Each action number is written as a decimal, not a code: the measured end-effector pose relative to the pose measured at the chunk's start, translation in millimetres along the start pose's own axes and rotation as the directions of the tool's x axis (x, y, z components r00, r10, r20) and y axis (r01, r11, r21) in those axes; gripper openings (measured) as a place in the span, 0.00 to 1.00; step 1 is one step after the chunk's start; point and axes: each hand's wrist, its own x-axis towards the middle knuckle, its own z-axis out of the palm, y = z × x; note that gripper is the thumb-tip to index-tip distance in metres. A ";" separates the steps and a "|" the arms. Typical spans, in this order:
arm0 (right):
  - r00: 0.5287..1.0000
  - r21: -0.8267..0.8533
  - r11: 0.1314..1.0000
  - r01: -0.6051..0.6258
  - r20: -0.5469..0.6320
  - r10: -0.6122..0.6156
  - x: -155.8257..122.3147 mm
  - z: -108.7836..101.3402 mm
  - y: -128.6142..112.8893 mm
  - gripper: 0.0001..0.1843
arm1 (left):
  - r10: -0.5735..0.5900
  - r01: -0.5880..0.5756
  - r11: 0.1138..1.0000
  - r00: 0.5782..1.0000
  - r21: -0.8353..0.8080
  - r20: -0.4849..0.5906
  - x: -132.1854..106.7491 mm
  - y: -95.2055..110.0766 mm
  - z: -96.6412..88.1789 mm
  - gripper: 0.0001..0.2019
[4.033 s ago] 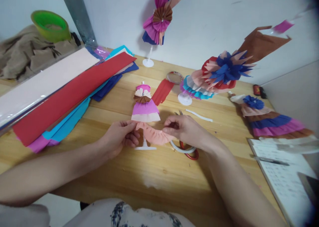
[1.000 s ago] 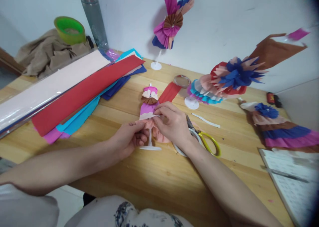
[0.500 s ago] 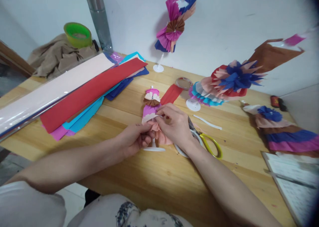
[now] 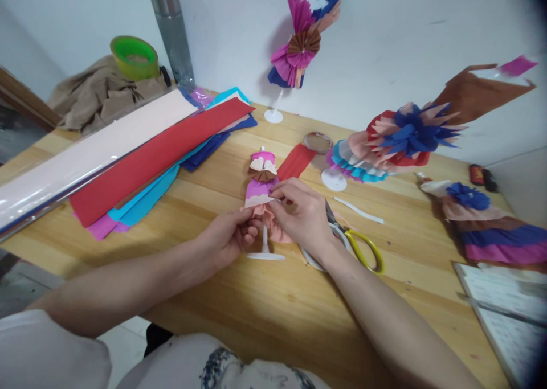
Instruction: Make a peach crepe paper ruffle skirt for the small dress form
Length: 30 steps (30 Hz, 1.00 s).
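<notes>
A small mannequin stand (image 4: 266, 257) wears a paper dress (image 4: 261, 188) with a magenta top, a white-and-brown fan bow and a purple skirt. My left hand (image 4: 235, 233) is closed with its fingertips pinching the ruffled peach crepe paper (image 4: 260, 209) at the skirt's lower left. From the right, my right hand (image 4: 302, 213) pinches the pale upper edge of that paper against the skirt. The peach strip's loose end hangs down behind my right hand. Yellow-handled scissors (image 4: 366, 252) and a white tape roll (image 4: 311, 259) lie partly hidden under my right wrist.
Stacked coloured crepe paper (image 4: 162, 161) lies at left, beside a steel bottle (image 4: 174, 41) and green tape (image 4: 134, 57) on a brown cloth. A red strip (image 4: 296, 161) lies behind the dress. Finished paper dresses (image 4: 405, 135) stand or lie along the wall. A keyboard-like white panel (image 4: 496, 303) is at right.
My left fingers have shifted slightly left and up along the skirt's edge, showing more of the stand's white pole. My right hand keeps its pinch. The view has shifted a little.
</notes>
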 end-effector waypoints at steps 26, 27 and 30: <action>1.000 -0.024 1.000 0.017 0.019 -0.017 -3.3 1.1 2.4 0.07 | -0.016 0.045 0.970 0.993 -0.240 0.120 0.2 0.4 -4.6 0.17; 0.999 -0.035 0.999 0.024 0.025 -0.023 -3.7 1.0 2.8 0.07 | -0.005 0.035 0.971 0.992 -0.235 0.128 0.5 -0.4 -5.6 0.17; 0.997 -0.102 0.993 0.064 0.049 -0.060 -4.0 -1.1 2.9 0.08 | 0.039 -0.010 0.976 0.991 -0.217 0.128 1.9 -4.0 -8.7 0.17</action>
